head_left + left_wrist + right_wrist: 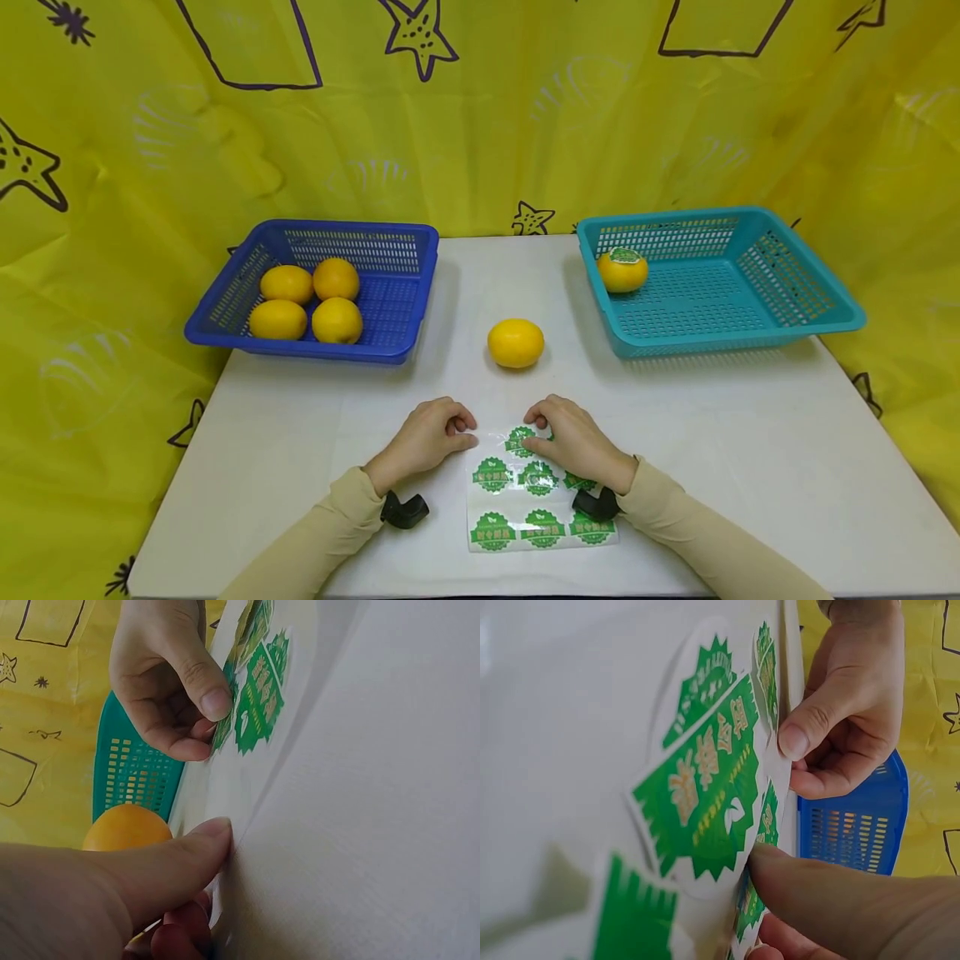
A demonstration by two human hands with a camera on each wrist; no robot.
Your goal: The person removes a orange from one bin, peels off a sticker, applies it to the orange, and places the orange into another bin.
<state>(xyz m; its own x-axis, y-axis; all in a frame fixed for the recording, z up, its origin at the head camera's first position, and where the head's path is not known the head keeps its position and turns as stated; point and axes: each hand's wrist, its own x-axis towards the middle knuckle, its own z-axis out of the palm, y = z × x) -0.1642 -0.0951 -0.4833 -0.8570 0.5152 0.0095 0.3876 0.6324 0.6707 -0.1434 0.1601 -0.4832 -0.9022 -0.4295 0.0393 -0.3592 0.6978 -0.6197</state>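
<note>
A yellow curtain point(480, 125) with drawn stars hangs behind a white table point(750, 467); a sheet of green stickers point(536, 500) lies flat on the table at the near edge; the left hand point(429, 437) pinches the far left corner of the sheet with its thumb and curled fingers; the right hand point(573, 440) rests on the far end of the sheet, its thumb and fingers pinching at a green sticker there; a loose orange point(516, 342) sits on the table just past both hands; a blue basket point(390, 350) on the left holds four oranges point(309, 302); a teal basket point(750, 333) on the right holds one orange with a sticker point(622, 270) on it.
</note>
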